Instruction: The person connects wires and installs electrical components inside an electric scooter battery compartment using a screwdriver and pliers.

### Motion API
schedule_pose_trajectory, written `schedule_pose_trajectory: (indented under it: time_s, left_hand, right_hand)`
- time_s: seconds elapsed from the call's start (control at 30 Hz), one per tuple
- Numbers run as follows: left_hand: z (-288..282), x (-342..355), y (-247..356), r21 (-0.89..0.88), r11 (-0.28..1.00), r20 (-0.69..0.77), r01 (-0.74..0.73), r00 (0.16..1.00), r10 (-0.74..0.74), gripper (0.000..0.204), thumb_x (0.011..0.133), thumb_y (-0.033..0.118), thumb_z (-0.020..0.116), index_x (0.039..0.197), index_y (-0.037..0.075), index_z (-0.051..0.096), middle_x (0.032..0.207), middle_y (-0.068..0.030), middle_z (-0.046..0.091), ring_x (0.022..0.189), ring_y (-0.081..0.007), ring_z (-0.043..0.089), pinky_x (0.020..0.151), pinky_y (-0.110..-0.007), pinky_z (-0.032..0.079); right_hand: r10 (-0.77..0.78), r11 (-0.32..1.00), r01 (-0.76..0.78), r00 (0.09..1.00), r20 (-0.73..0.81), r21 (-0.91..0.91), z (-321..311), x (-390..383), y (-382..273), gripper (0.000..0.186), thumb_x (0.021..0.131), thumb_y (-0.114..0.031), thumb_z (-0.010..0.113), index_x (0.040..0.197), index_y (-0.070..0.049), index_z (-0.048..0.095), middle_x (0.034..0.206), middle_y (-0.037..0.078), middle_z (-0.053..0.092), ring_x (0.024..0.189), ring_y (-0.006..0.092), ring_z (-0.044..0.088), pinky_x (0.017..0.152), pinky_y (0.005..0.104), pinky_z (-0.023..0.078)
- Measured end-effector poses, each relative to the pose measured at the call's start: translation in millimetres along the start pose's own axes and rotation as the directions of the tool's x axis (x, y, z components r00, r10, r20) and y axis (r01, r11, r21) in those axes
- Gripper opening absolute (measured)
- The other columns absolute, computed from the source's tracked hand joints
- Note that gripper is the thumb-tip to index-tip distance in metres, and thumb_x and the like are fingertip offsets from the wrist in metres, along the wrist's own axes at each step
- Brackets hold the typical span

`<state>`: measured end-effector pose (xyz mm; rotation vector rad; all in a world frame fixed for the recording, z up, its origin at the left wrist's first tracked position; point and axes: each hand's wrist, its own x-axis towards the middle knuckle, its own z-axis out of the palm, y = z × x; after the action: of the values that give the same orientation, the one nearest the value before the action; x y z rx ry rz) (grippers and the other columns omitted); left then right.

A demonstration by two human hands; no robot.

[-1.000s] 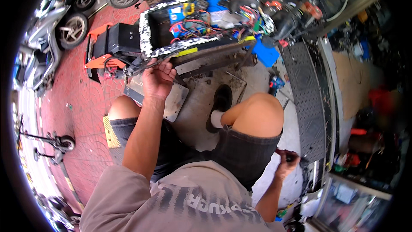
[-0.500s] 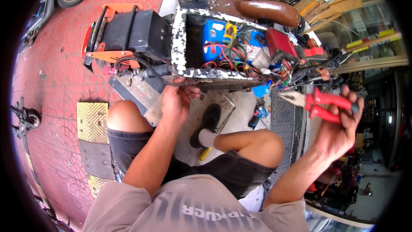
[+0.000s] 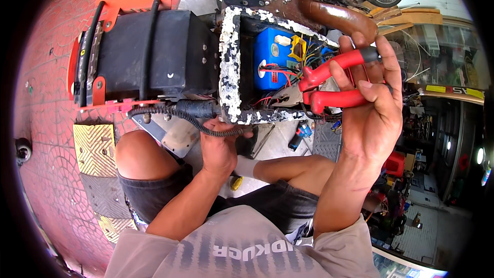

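My right hand point(image 3: 373, 110) holds red-handled pliers point(image 3: 337, 99), their handles spread and metal jaws reaching down into a black box point(image 3: 230, 67) with white-flecked edges. Inside are a blue battery pack point(image 3: 271, 51) and tangled wires point(image 3: 282, 72). My left hand point(image 3: 218, 152) is under the box's near left corner, against a black corrugated hose point(image 3: 190, 122), fingers curled and partly hidden; what they hold is unclear. Left of the box is a black rear housing point(image 3: 164, 54) with orange brackets point(image 3: 99, 87).
A brown seat point(image 3: 334, 15) and wood planks point(image 3: 417, 18) lie beyond the box. Yellow ramps point(image 3: 92, 146) stand on red paving at left. A blue drill point(image 3: 301, 135) and yellow tool point(image 3: 236, 183) lie on the ground by my legs. Glass shopfront at right.
My right hand came up from low right with the pliers to over the box. My view turned and drew nearer the box. My left hand stayed under it.
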<state>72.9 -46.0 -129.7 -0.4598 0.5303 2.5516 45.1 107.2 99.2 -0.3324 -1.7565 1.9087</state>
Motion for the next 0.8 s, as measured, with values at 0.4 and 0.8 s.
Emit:
schedule_pose_trajectory:
  time_s: [0.4, 0.8]
  left_hand:
    - [-9, 0, 5, -0.025, 0.996, 0.058, 0.084, 0.995, -0.083, 0.021, 0.091, 0.004, 0.060, 0.105, -0.003, 0.074, 0.103, -0.0154, 0.077, 0.092, -0.0294, 0.075, 0.077, -0.048, 0.063]
    - [-7, 0, 12, 0.005, 0.991, 0.050, 0.137, 0.989, -0.137, 0.020, 0.092, -0.001, 0.059, 0.106, -0.006, 0.072, 0.105, -0.0158, 0.076, 0.095, -0.0292, 0.074, 0.079, -0.047, 0.063]
  right_hand:
    - [0.018, 0.924, -0.058, 0.994, -0.109, -0.379, 31, 9, 10, 0.065, 0.083, 0.006, 0.049, 0.147, 0.010, 0.047, 0.138, 0.026, 0.059, 0.129, 0.0377, 0.060, 0.102, 0.0499, 0.058]
    - [-0.120, 0.991, 0.127, 0.979, -0.166, 0.035, 0, -5, 41, 0.066, 0.084, -0.002, 0.056, 0.149, -0.002, 0.043, 0.131, 0.021, 0.059, 0.126, 0.0381, 0.060, 0.110, 0.0671, 0.046]
